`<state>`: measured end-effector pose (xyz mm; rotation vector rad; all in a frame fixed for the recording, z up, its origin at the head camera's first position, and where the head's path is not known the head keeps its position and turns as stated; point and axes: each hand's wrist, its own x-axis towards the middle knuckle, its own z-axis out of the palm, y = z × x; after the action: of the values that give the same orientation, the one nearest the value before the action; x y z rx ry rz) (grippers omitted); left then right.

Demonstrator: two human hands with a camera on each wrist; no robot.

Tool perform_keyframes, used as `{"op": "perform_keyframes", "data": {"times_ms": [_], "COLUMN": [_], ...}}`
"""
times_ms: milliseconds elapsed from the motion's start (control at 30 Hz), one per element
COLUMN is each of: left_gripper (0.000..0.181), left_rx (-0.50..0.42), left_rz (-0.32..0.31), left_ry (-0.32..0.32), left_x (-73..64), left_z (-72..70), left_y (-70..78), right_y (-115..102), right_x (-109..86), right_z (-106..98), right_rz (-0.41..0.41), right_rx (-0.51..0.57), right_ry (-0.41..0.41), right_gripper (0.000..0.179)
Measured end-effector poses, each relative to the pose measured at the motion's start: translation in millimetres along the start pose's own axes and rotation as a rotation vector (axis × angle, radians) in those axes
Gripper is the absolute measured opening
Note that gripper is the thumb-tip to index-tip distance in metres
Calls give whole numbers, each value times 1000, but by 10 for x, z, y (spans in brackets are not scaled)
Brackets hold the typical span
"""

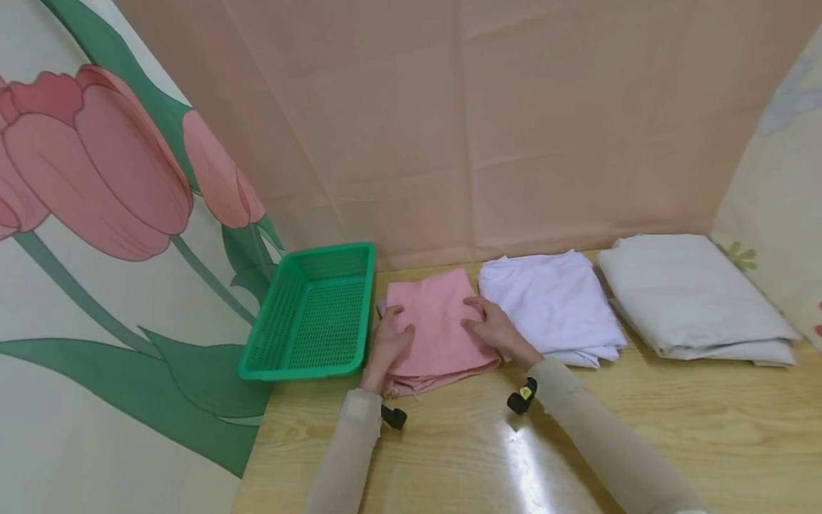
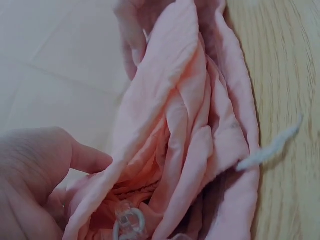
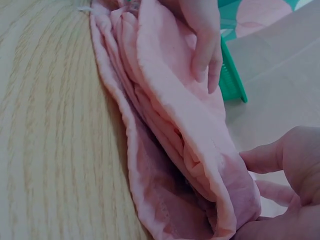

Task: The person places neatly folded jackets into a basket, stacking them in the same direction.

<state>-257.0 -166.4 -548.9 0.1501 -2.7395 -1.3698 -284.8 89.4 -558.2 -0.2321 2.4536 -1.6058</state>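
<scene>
On the black wrist mount (image 1: 517, 404) by the right sleeve, low in the centre of the head view, we see a small yellow label (image 1: 526, 392), its marking too tiny for us to read.

The bench (image 1: 706, 421) is pale wood with a long grain, and a streak of glare lies across its lower middle. Behind it, across the top of the frame, hangs a creased pinkish-beige sheet (image 1: 385, 107); on the left we see a wall covering printed with large pink tulips (image 1: 128, 157) and green leaves.

The folded pink cloth (image 1: 437, 321) lies on the bench just below the frame's centre. Our left hand (image 1: 390, 343) pinches its left edge and our right hand (image 1: 497, 332) its right edge. Left of it stands a green plastic basket (image 1: 330, 314); to the right, a folded white cloth (image 1: 546, 300), then a thicker folded grey-beige cloth (image 1: 693, 300) at the far right.

In the left wrist view, a clear toggle (image 2: 131, 220) sits deep in the pink folds, partly covered, and a whitish cord (image 2: 272, 147) pokes out, blurred. Whether the pink piece is a garment or a bag, we cannot tell. Some fingertips are hidden behind the fabric, and both forearms are cut off by the bottom edge.
</scene>
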Motion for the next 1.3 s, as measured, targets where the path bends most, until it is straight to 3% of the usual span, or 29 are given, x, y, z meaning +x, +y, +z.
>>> {"op": "perform_keyframes", "data": {"times_ms": [367,633,733,1000,1300], "left_gripper": [50,49,49,49,50], "left_rx": [-65,-94,-78,-48,-94], "left_rz": [-28,76,84,96,91], "left_ry": [-2,47,56,77,69], "left_x": [1,17,8,-7,-20], "left_z": [-20,-38,-63,-149,-225], "left_y": [44,60,84,187,343], "right_y": [-51,-116,-147,-268,-435], "right_x": [14,-9,-26,-42,-92], "right_z": [-33,-56,-53,-64,-153], "right_rz": [36,67,85,9,10], "right_rx": [42,161,190,225,216], "right_ry": [-19,-16,-10,11,15], "right_gripper": [58,61,61,61,60]}}
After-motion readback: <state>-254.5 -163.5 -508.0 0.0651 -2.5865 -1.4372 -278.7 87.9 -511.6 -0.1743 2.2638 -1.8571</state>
